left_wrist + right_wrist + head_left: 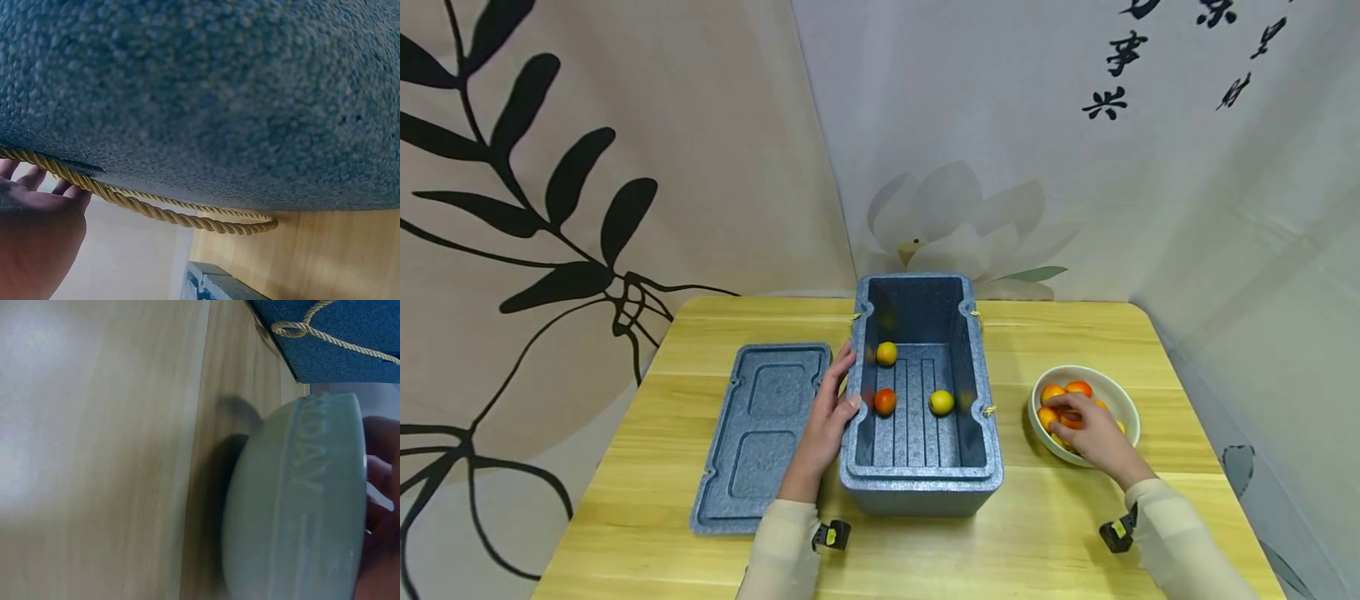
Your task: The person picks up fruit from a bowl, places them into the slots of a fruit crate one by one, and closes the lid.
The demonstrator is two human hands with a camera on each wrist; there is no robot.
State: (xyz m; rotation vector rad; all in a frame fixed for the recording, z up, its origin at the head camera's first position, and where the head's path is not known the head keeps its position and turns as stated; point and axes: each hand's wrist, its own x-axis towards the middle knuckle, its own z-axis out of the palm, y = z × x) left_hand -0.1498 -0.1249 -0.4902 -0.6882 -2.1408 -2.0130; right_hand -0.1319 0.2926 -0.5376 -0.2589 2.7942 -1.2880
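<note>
A speckled blue-grey foam box (922, 475) stands without its lid on the table. Inside it lie a yellow-orange fruit (886, 353), a red-orange fruit (885, 402) and a yellow fruit (942, 402), all small and round. My left hand (829, 414) rests along the box's left wall, thumb by the rim; in the left wrist view its fingers show behind a twisted gold rope (169, 215). Over to the right, my right hand (1093, 427) reaches into a pale green bowl (1123, 400), fingertips among several small orange and red fruits (1078, 389). Whether it grips one I cannot tell.
The box's lid (765, 433) lies flat on the wooden table (1037, 542), left of the box and beside my left forearm. A printed cloth (737, 150) hangs behind the table's far edge. Gold rope (350, 345) also shows on the box's right side.
</note>
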